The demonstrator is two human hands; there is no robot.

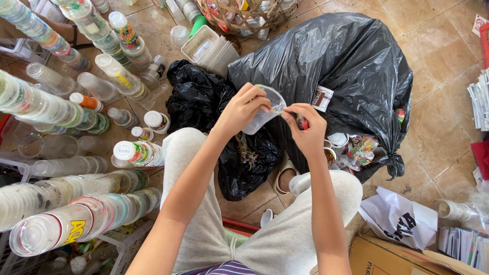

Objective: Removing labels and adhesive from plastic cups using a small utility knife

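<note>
Above your knees, your left hand (242, 109) held a clear plastic cup (265, 109) tilted on its side, with the fingers clamped around its rim. Your right hand (308, 130) touched the cup's mouth, its fingers pinched together on the edge, and a small red thing showed under them. Just behind the cup lay a big black garbage bag (346, 66), open and full of used cups and wrappers. On your left, long stacks of nested plastic cups (76, 214) rested on the tiled floor (438, 127). A cardboard box (392, 257) stood near your right leg.
</note>
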